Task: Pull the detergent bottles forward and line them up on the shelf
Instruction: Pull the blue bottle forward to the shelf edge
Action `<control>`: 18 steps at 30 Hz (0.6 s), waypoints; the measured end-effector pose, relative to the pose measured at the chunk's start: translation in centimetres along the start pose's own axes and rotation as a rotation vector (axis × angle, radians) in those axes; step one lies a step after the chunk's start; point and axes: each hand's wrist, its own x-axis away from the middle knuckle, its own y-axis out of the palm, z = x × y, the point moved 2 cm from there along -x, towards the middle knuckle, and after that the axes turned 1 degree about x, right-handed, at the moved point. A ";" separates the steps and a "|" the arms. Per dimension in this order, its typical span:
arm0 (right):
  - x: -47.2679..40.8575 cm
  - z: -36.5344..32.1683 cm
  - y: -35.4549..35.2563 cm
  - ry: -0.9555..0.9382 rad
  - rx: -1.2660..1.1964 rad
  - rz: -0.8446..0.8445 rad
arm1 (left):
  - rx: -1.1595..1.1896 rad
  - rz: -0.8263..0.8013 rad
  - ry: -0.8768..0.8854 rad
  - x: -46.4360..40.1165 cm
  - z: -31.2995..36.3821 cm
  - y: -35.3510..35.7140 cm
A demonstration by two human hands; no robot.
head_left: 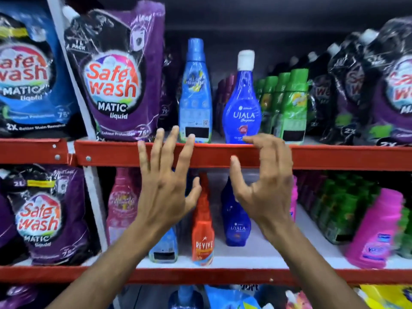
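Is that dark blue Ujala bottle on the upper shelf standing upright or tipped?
Upright: the Ujala bottle stands on its base, white cap on top.

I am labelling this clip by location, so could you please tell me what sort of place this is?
Most likely a shop's laundry aisle: red-edged shelves in tiers, many identical Safe Wash pouches facing out, and rows of the same green bottles stacked front to back.

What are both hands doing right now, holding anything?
Left hand: open, fingers spread, holding nothing.
Right hand: open, fingers curled, empty, just below the blue Ujala bottle.
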 end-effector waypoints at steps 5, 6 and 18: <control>-5.8 -0.1 0.8 0.093 0.125 0.014 | -0.023 -0.029 0.016 -1.3 1.5 0.9; -6.5 -0.1 1.2 0.122 0.148 -0.007 | -0.029 -0.041 0.014 -1.3 1.6 1.1; -8.6 0.9 4.4 0.227 0.215 -0.200 | -0.071 -0.030 0.062 -1.0 1.0 2.3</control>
